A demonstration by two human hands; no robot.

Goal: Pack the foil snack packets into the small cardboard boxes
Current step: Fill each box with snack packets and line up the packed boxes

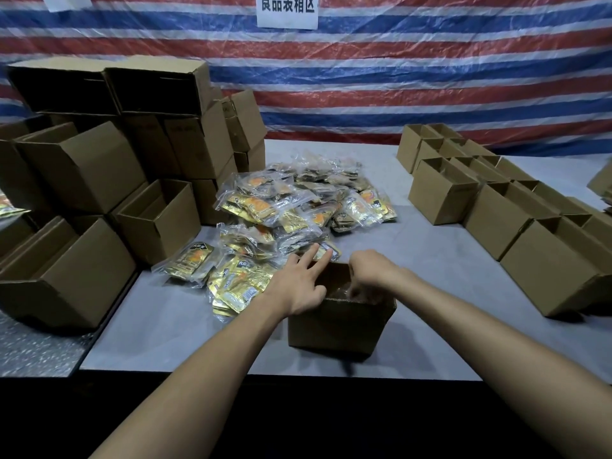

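Note:
A small open cardboard box (337,326) stands near the table's front edge. My left hand (298,283) lies on its left rim with the fingers spread and straight, and the fingertips touch a foil packet just beyond the box. My right hand (371,270) dips into the box from above, its curled fingers pinching a blurred, shiny packet (364,296) inside. A big heap of gold and orange foil snack packets (298,200) in clear wrap lies behind and to the left of the box.
Stacks of empty brown boxes (99,167) fill the left side. Rows of small open boxes (496,207) line the right side. The grey table (165,326) ends at a dark front edge. A striped tarp (397,77) hangs behind.

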